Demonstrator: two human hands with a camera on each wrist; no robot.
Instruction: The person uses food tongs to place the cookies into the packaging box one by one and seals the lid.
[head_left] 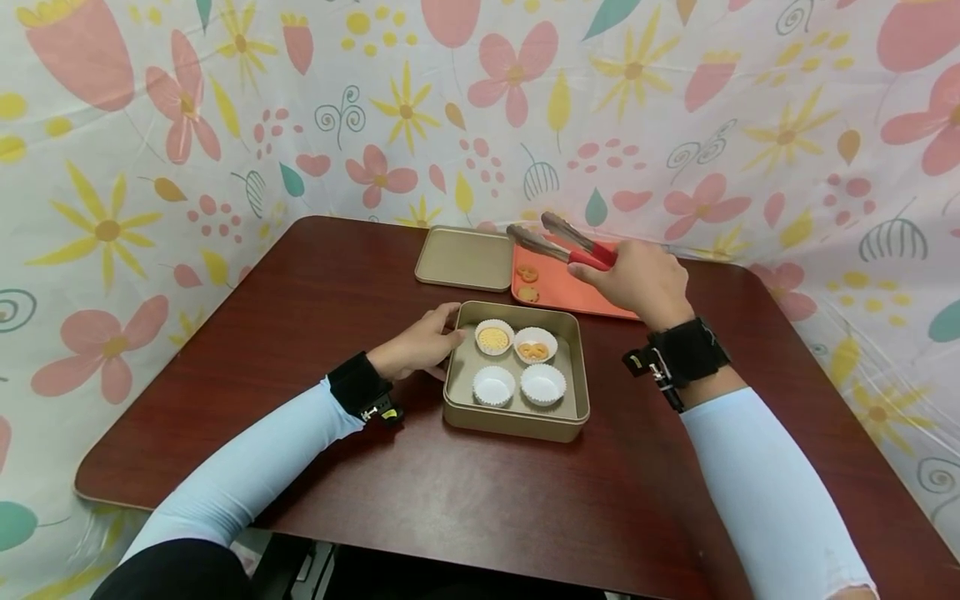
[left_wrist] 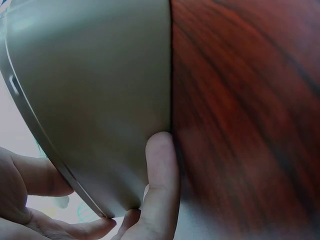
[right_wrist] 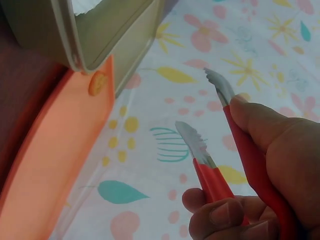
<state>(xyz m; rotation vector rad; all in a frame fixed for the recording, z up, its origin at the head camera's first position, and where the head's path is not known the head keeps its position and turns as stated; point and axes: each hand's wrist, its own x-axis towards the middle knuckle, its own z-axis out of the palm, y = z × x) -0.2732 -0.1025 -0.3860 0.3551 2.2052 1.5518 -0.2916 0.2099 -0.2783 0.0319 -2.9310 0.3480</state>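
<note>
My left hand (head_left: 422, 340) holds the left side of a square gold tin (head_left: 517, 427), its thumb at the rim and its fingers against the outer wall (left_wrist: 95, 100). Inside stand several white paper baking cups. The back left cup (head_left: 494, 337) contains something yellow and round; the back right cup (head_left: 536, 344) has a pretzel-shaped cookie. Both front cups, left (head_left: 493, 387) and right (head_left: 543, 385), look bare inside. Above the orange tray (head_left: 570, 287), my right hand (head_left: 645, 282) grips red-handled metal tongs (right_wrist: 240, 145). The tongs' tips are spread apart with nothing between them.
On the orange tray's left part lie a pretzel-shaped cookie (head_left: 527, 273) and a round cookie (head_left: 528, 293). A gold lid (head_left: 465, 259) lies flat left of that tray, behind the tin. Behind the brown table (head_left: 315, 292) hangs a patterned cloth (head_left: 405, 183).
</note>
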